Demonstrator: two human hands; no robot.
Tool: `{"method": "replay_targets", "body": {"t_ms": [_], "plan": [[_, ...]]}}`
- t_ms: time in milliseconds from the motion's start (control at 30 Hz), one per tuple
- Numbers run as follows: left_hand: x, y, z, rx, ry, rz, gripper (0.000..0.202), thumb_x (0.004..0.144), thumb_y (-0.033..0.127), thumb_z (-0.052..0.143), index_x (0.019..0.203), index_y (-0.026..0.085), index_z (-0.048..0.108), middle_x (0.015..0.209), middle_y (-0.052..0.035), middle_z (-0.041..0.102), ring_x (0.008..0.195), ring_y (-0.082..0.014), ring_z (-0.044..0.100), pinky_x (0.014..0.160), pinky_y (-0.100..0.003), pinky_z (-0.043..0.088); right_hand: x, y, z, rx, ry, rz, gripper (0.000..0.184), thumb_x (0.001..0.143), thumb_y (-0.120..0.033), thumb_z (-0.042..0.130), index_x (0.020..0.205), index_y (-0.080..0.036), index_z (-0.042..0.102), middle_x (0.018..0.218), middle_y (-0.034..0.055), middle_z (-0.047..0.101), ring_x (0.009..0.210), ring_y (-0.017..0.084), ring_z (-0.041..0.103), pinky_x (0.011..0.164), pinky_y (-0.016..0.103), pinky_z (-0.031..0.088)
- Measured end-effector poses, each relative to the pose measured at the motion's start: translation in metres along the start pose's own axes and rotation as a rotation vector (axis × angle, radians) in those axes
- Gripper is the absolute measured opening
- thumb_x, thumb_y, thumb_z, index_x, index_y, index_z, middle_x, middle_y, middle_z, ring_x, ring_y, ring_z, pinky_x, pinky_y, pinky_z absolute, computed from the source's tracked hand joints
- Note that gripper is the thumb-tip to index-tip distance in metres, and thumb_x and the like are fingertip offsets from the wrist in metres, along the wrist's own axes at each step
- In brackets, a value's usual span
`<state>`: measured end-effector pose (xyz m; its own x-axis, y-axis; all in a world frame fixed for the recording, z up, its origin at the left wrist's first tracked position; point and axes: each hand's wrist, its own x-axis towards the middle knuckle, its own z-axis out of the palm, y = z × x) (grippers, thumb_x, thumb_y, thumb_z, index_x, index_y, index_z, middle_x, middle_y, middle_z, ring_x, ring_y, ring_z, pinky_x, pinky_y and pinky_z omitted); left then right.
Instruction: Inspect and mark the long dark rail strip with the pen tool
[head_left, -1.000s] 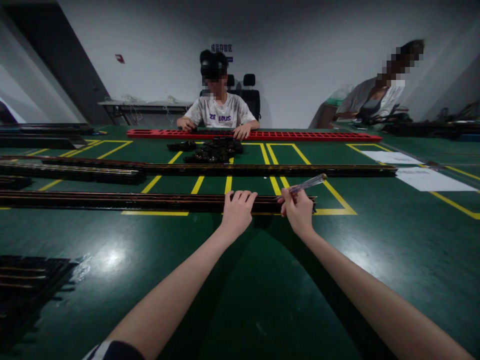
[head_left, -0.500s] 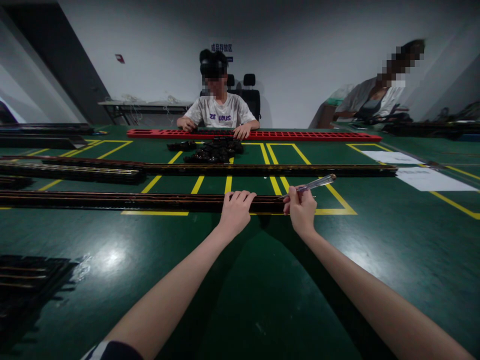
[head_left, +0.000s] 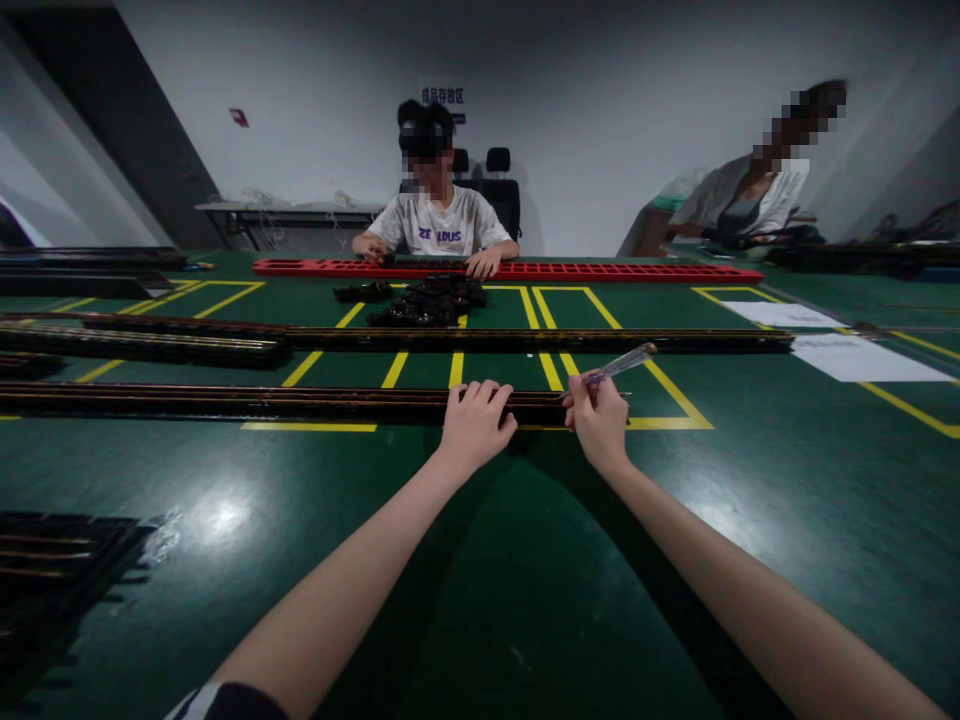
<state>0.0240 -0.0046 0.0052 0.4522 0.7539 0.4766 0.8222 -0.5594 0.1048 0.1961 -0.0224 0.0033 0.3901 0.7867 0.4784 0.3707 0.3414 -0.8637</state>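
Observation:
A long dark rail [head_left: 225,402] lies across the green table [head_left: 480,600] in front of me. My left hand [head_left: 474,425] rests on its near edge with the fingers curled over the top. Just to the right, my right hand [head_left: 598,420] grips a clear-handled screwdriver [head_left: 619,365], its handle pointing up and to the right and its tip down at the rail near the rail's right end.
Two more dark rails [head_left: 420,338] lie farther back. A pile of small black parts [head_left: 427,300] and a long red rack [head_left: 510,270] sit before a person across the table. Another person leans in at the far right. White paper sheets [head_left: 855,357] lie right; dark trays [head_left: 52,565] sit near left.
The screwdriver handle tipped out to the right and came back a little lower; my right hand shifted slightly. My left hand stays on the rail.

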Motion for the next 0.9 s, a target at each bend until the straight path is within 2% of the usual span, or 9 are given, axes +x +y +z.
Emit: {"method": "replay_targets", "body": {"t_ms": [500, 900], "plan": [[-0.0012, 0.0005, 0.0001, -0.004, 0.000, -0.002, 0.033, 0.091, 0.028, 0.040, 0.116, 0.018, 0.058, 0.112, -0.0079, 0.064, 0.102, -0.0222, 0.057, 0.095, -0.044, 0.041, -0.0012, -0.0046, -0.0013, 0.040, -0.014, 0.027, 0.037, 0.082, -0.056, 0.053, 0.079, -0.019, 0.047, 0.058, -0.0034, 0.056, 0.038, 0.009, 0.049, 0.034, 0.021, 0.037], [-0.0014, 0.0024, 0.0010, 0.025, 0.033, -0.014, 0.032, 0.089, 0.023, 0.039, 0.112, 0.016, 0.060, 0.111, -0.0090, 0.065, 0.103, -0.0239, 0.057, 0.097, -0.046, 0.038, -0.0007, -0.0039, 0.0000, 0.018, -0.020, 0.017, 0.037, 0.082, -0.055, 0.053, 0.078, -0.019, 0.048, 0.057, -0.0028, 0.058, 0.037, 0.008, 0.049, 0.034, 0.020, 0.038]]}}
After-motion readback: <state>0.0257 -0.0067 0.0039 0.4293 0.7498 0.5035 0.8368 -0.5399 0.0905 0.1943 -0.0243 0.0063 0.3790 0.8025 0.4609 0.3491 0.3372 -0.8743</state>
